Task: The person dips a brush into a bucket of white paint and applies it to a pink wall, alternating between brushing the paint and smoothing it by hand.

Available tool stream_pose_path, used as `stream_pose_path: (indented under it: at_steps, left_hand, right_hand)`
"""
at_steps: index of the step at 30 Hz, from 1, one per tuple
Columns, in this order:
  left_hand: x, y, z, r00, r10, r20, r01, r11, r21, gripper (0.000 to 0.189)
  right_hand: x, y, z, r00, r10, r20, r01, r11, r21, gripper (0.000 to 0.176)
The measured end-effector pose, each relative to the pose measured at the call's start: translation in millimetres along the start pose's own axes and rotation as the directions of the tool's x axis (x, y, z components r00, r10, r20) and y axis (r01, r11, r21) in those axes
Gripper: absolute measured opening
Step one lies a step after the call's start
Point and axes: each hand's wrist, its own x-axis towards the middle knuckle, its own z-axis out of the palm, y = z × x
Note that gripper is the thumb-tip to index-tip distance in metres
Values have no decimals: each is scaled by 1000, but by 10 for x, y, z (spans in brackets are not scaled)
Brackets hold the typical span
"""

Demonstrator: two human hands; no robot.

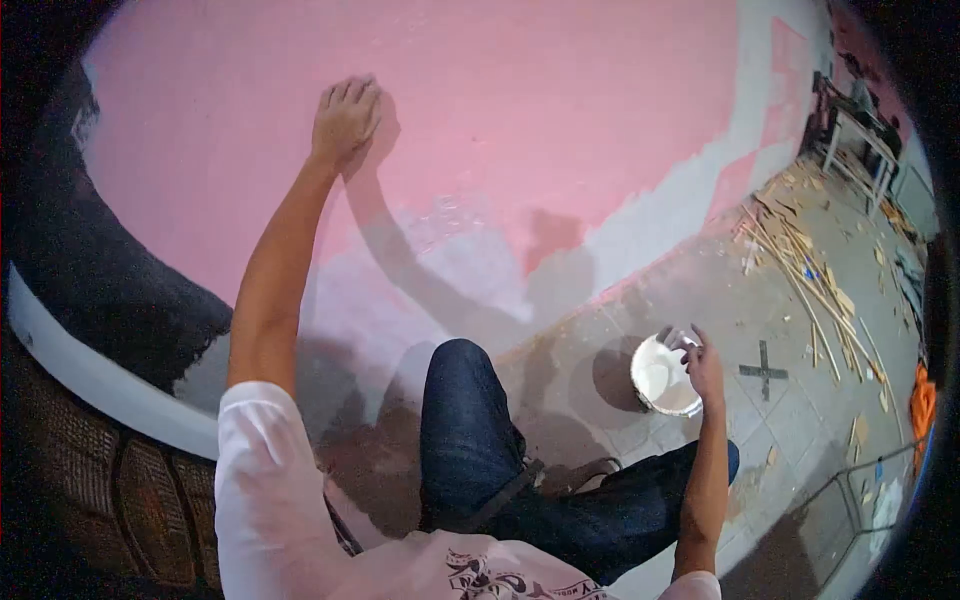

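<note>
A pink wall (pixel 560 90) is filling the view in front of you, its coat giving way to whitish patches low down and toward the right, with a dark area (pixel 120 270) lying along its left side. Your left hand (pixel 347 120) is pressing against the pink, fingers together and bent, casting a shadow beneath; whether anything is sitting under the palm, you cannot tell from this angle. A round bucket (pixel 650 372) with white contents is standing on the tiled floor (pixel 640 300) near the foot of the wall, to the right of your knees. Your right hand (pixel 706 372) is hovering at its right rim, fingers parted and holding nothing visible. Just right of the bucket, a dark cross (pixel 763 371) is marking the tiles. Farther right, thin wooden strips (pixel 800 270) are lying scattered, a pale-legged table (pixel 858 130) is standing beyond them, and orange cloth (pixel 921 405) is bunching at the edge.
</note>
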Motion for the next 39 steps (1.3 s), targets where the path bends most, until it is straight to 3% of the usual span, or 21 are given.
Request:
stream_pose_path:
  at_steps: [3,6,10,11,12,13,14,17,20,21,24,26,28,30,32,35,37,39]
  left_hand:
    - [105,398,-293,965,-263,-9,227,848,-478,32]
    - [-188,832,-675,930,-263,258,368,620,-693,36]
    - [-1775,1471,-788,877,-190,442,472,515,-716,42]
    - [-2178,1620,-1060,699,-202,686,656,564,-502,39]
    - [-2662,1693,-1252,620,-193,761,724,514,-460,33]
    - [-3216,1738,-1434,639,-245,729,735,476,-483,32]
    - [-3799,1818,-1602,660,-291,693,736,438,-517,31]
    - [-5976,1975,-2381,249,-306,919,901,422,-104,38]
    - [-7966,2732,-3798,-77,-459,885,826,467,315,50]
    - [-8181,2970,-4295,-167,-490,856,780,466,418,56]
    - [-8302,3487,-5325,-508,-329,796,725,336,601,48]
    - [-8262,3759,-5657,-603,-230,764,717,262,646,43]
    - [-8220,3964,-5719,-588,-191,786,754,221,618,38]
    - [-8233,4140,-5592,-504,-201,840,814,214,539,34]
    - [-8232,4215,-5306,-365,-236,901,873,249,419,32]
    - [-8113,4156,-4720,-138,-313,940,928,289,233,30]
    - [-7802,4009,-4268,-133,-325,936,971,145,188,35]
    - [-7392,3874,-4000,-211,-309,927,977,-100,189,41]
  right_hand:
    - [-121,-19,-132,997,50,53,-47,998,-51,42]
    - [-289,35,-301,995,69,70,-64,995,-74,39]
    - [-554,470,-465,996,69,47,-71,997,35,38]
    - [-564,634,-541,992,85,90,-88,996,28,40]
    - [-621,735,-562,994,100,53,-105,991,89,42]
    - [-610,830,-653,981,172,92,-172,985,-11,43]
    - [-648,918,-716,979,167,119,-170,985,17,43]
    - [-770,1026,-808,976,179,121,-177,984,-21,45]
    - [-714,1284,-885,977,126,170,-128,992,1,40]
    - [-684,1316,-902,975,129,180,-131,991,2,41]
    - [-633,1372,-853,976,118,183,-117,993,-17,42]
    - [-586,1233,-820,975,97,198,-81,993,-83,42]
    - [-465,1136,-735,969,71,236,-59,997,-54,43]
    - [-407,1107,-660,970,36,239,-22,998,-63,43]
    - [-335,941,-562,976,16,216,14,991,-137,42]
    - [-90,753,-453,946,42,323,-15,996,-87,37]
    - [16,666,-337,957,42,288,-21,997,-78,37]
    - [1,553,-243,983,3,186,12,997,-80,40]
